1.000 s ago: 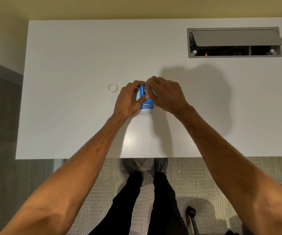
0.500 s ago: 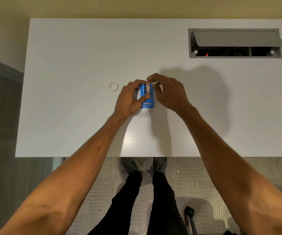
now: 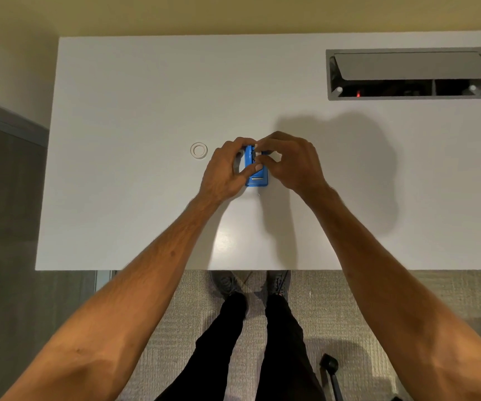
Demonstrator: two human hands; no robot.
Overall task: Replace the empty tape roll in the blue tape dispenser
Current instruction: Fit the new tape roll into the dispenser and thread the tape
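On the white desk (image 3: 135,111), near its middle, the blue tape dispenser (image 3: 257,178) is positioned flat on the surface, with its long axis pointing away from the person. The left hand (image 3: 227,169) is closed on the left side of the dispenser, the thumb pressed across the blue body and the fingers curled over its far end. The right hand (image 3: 291,160) is applied to the far right part of the dispenser, with thumb and forefinger pinched together over the roll compartment. What is held in that pinch cannot be determined, as the fingers cover it. A small metal part is visible on the near end of the dispenser.

Just left of the left hand, and not touched by it, a clear empty tape ring (image 3: 198,150) is lying flat on the desk. At the far right of the desk, a recessed cable tray (image 3: 407,96) is fitted, with its grey flap (image 3: 413,65) raised.
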